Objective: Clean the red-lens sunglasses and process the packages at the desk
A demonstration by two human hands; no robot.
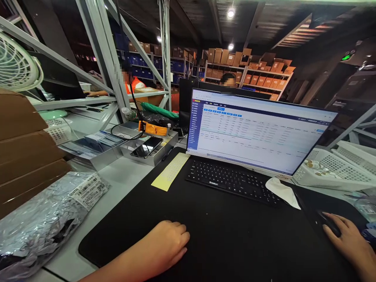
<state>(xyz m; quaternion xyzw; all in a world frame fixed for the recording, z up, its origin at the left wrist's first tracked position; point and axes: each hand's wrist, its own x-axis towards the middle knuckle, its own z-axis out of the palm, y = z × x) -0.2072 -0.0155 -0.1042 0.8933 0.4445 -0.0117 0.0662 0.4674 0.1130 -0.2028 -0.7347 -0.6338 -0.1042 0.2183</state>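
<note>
My left hand rests on the black desk mat, its fingers curled into a loose fist with nothing showing in them. At the right edge, my right hand is wrapped over a black computer mouse that sits on the mat. Ahead stands a monitor with a lit page of tables and a blue side menu. Below the screen lies a black keyboard, apart from both hands. A crumpled white tissue covers its right end. Left of the keyboard is a yellow paper strip.
A grey plastic parcel and stacked cardboard boxes crowd the left. Behind the mat, a phone lies on a grey tray. White baskets stand right of the monitor. Two people are beyond the desk, before loaded shelves.
</note>
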